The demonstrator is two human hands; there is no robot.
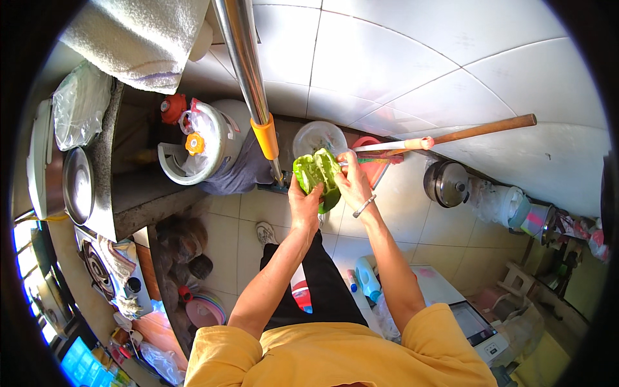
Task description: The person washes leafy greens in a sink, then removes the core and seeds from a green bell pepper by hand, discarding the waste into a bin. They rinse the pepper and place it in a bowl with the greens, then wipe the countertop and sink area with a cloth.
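Observation:
A green bell pepper (309, 169) is split open, its pale ribs and seeds facing up. My left hand (304, 198) grips its left and lower side, with the thumb on the flesh. On the other side my right hand (354, 180) holds the right part, its fingers near the top edge; a metal bangle (364, 206) is round that wrist. Just beyond the pepper, lower down, stands a translucent plastic-lined bin (320, 138) with some scraps in it. Whether a knife is in either hand cannot be seen.
A steel pole (246, 63) with an orange sleeve rises ahead. A gas cylinder (232, 130) stands to the left, near a stone counter (159, 205). A red dustpan (378, 169) and broom handles lie right of the bin. A lidded pot (446, 184) sits by the wall.

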